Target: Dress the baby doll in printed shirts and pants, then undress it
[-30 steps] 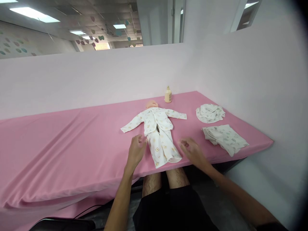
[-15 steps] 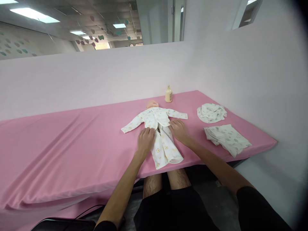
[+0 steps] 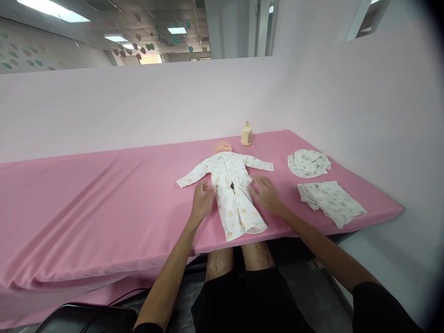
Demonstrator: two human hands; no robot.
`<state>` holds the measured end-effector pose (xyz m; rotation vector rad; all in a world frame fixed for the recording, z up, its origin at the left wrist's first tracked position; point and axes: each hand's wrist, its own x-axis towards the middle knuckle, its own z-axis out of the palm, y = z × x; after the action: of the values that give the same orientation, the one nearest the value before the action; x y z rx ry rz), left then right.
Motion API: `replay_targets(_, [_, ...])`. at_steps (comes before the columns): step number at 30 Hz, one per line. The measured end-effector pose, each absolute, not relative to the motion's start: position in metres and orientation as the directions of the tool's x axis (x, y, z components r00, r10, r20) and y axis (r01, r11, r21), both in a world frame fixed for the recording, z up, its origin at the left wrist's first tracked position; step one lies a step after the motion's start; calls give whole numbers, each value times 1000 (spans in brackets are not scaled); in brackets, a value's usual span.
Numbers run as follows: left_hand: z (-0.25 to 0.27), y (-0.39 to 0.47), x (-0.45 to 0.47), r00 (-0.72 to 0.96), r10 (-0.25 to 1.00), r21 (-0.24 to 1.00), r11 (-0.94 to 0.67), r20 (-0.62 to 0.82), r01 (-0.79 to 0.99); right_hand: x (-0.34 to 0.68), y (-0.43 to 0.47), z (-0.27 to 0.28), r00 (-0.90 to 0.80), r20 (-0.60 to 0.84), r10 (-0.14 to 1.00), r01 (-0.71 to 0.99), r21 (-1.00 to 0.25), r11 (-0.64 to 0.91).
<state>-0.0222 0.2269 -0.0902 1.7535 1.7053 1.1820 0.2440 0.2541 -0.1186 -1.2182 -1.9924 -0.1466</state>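
Note:
A baby doll (image 3: 223,147) lies on its back, its head toward the wall. It wears a white printed long-sleeved top (image 3: 225,167) with the sleeves spread out, and matching white trousers (image 3: 239,213) whose legs point at me. A small dark gap shows between the top's hem and the trousers. My left hand (image 3: 203,200) is beside the waist on the left, fingers loosely curved and apart, close to the cloth. At the other side of the waist, my right hand (image 3: 265,192) hovers slightly blurred, its fingers apart and holding nothing.
The doll lies on a table with a pink cover (image 3: 104,208). Near the wall stands a pump bottle (image 3: 246,135). On the right lie a crumpled white printed cloth (image 3: 308,163) and a folded white printed garment (image 3: 331,201). A black chair (image 3: 86,318) is at lower left.
Both hands have let go of the top's hem and moved outward, away from the doll's waist. The top's front now lies flatter and lower over the trousers. The view has shifted slightly.

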Motion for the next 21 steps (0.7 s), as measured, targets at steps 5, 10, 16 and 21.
replay_targets(5, [-99,235,-21,11,985,721,-133,171,680,247,272,-125,-169,438,883,778,-491,392])
replay_targets(10, [-101,236,-10,-6,979,600,-120,205,791,236,276,-116,-36,347,937,821,-524,225])
replay_targets(16, [-100,242,-9,-123,972,596,-20,198,803,222,281,-103,177,270,946,742,-668,52])
replay_targets(21, [-98,247,-10,-277,944,759,45,180,649,217,292,-100,319,194,928,668,-741,-75])
